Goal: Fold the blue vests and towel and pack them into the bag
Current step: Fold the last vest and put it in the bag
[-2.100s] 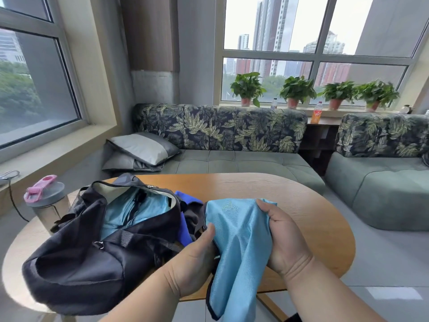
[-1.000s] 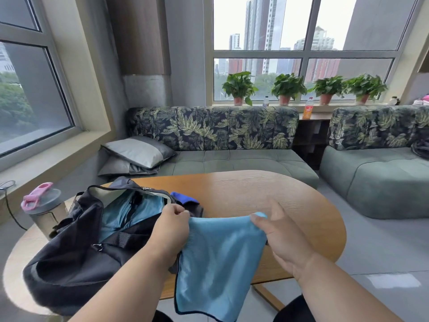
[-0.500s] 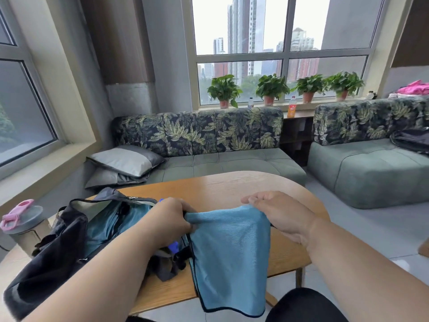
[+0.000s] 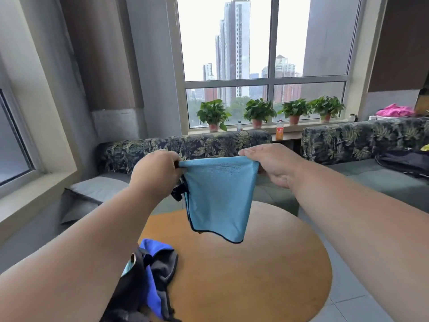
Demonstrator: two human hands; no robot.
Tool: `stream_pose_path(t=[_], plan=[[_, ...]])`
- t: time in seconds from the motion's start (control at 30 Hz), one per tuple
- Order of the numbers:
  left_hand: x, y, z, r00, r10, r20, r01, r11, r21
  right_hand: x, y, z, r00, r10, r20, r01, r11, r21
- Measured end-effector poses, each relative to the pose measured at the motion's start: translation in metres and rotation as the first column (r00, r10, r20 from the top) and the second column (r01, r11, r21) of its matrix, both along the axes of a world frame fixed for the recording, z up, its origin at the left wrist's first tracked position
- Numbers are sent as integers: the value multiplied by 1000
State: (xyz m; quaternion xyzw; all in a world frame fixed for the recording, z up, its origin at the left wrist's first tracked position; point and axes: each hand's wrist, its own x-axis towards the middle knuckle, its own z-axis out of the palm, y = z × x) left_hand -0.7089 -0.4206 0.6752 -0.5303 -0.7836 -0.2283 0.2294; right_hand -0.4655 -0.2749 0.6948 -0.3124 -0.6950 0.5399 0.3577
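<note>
So nearest me the bag sits at the wooden table's near edge, a blue vest spilling out. Above it, left hand and right hand each pinch a top corner of the light-blue towel. It looks light and floppy; corners are the spot to hold. Compared with half a second ago, it's lifted higher, clear of the table.

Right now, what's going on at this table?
A person is holding a light blue towel up in the air above the round wooden table, the left hand and right hand each pinching a top corner so it hangs down. The dark bag lies at the table's near edge with royal-blue fabric at its mouth.
</note>
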Motion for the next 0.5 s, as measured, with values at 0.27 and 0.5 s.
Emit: stream_pose_path(t=[0.27, 0.5], plan=[[15, -35, -155, 994, -87, 65, 84, 995, 46, 23, -38, -169, 960, -29, 279, 26, 1000, 13], [46, -111, -336, 979, -97, 180, 144, 951, -273, 56, -90, -320, 869, 51, 493, 10, 993, -121]])
